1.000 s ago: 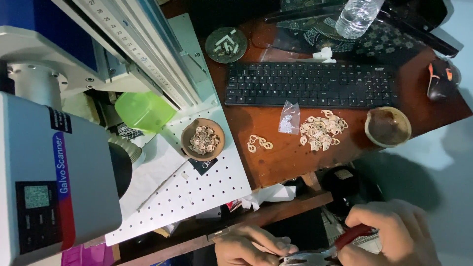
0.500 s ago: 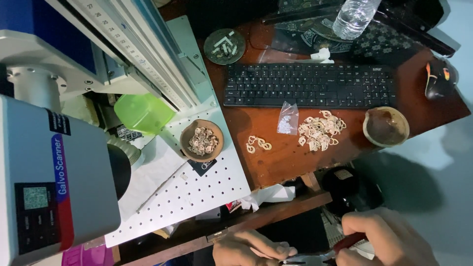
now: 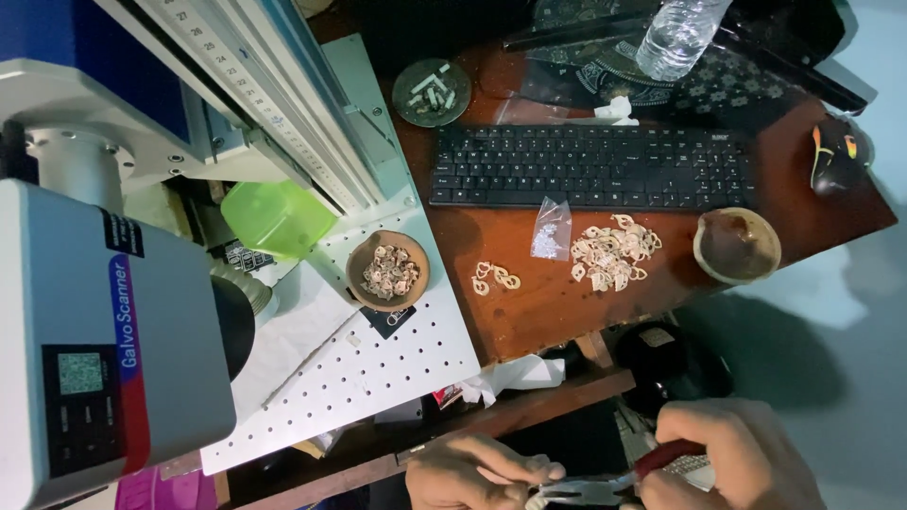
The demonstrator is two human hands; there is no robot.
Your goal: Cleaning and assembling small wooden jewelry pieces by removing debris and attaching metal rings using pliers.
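Pliers (image 3: 590, 489), red-handled, gripped in right hand (image 3: 732, 458); left hand (image 3: 472, 472) pinches a small pale piece at their tip, below the table (image 3: 557, 312) edge. Loose pale rings (image 3: 612, 253), three more (image 3: 495, 279), and a filled bowl (image 3: 387, 271) lie on the table.

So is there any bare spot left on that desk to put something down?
Yes: the white perforated plate is bare below the bowl of small pieces, and brown desk shows under the pale ring pile. It is crowded between the keyboard, plastic bag and empty bowl.
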